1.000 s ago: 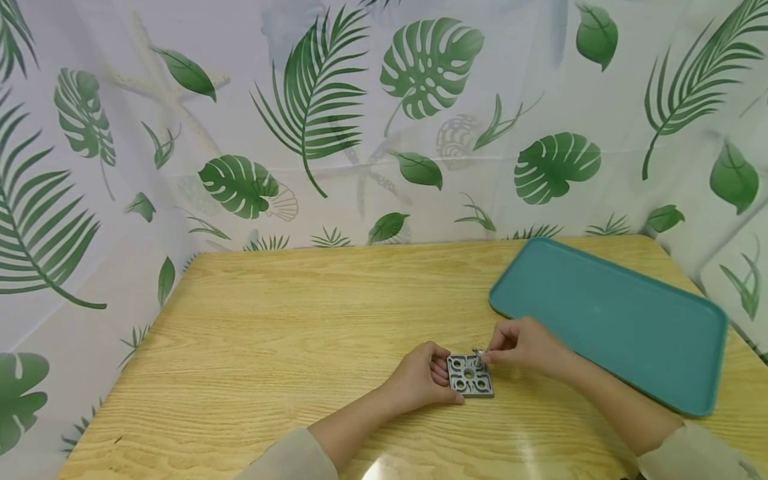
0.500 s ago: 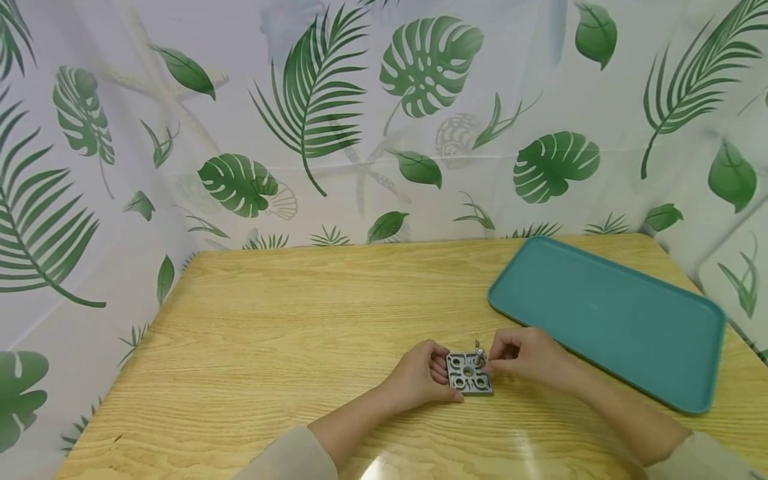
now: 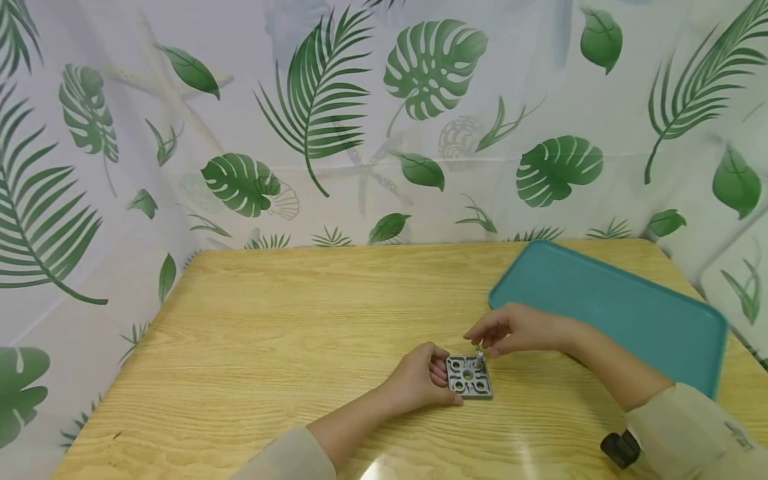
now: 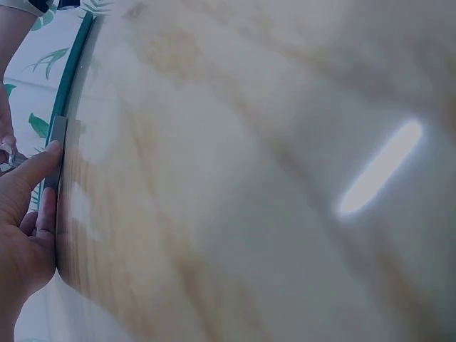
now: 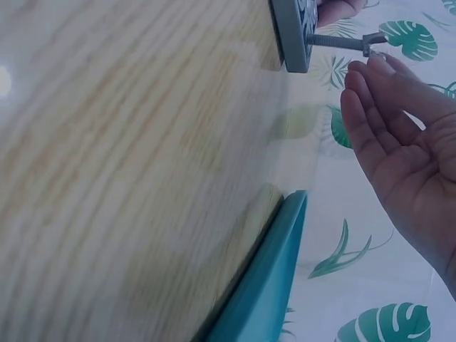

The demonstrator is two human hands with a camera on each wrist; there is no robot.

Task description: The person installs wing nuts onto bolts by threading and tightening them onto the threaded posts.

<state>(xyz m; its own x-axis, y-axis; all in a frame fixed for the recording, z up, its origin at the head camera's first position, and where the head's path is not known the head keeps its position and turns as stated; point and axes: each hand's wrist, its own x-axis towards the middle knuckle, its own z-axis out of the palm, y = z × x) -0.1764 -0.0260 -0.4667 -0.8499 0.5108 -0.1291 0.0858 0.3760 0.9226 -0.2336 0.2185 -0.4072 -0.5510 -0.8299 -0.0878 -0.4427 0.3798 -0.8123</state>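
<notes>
A square grey metal plate (image 3: 474, 391) with round holes lies flat on the wooden table, right of centre. My left hand (image 3: 414, 379) grips it from the left, thumb at the near edge and fingers at the far left corner. Out of its far right hole stands a wing screw (image 5: 336, 43), upright, with much of its thread showing in the right wrist view. My right hand (image 3: 519, 331) has thumb and forefinger at the screw's winged head, and its other fingers are loosely bent. Seen edge-on in the left wrist view, the plate (image 4: 58, 139) sits between left thumb and fingers.
A teal tray (image 3: 606, 300) lies at the right of the table (image 3: 300, 320), set at an angle behind the right forearm. Leaf-printed cloth (image 3: 360, 120) hangs behind and at both sides. A black device (image 3: 621, 449) sits under the right cuff.
The right hand has moved from the screw's right side up over its head, fingers now at the wings. The left hand and plate have stayed in place.
</notes>
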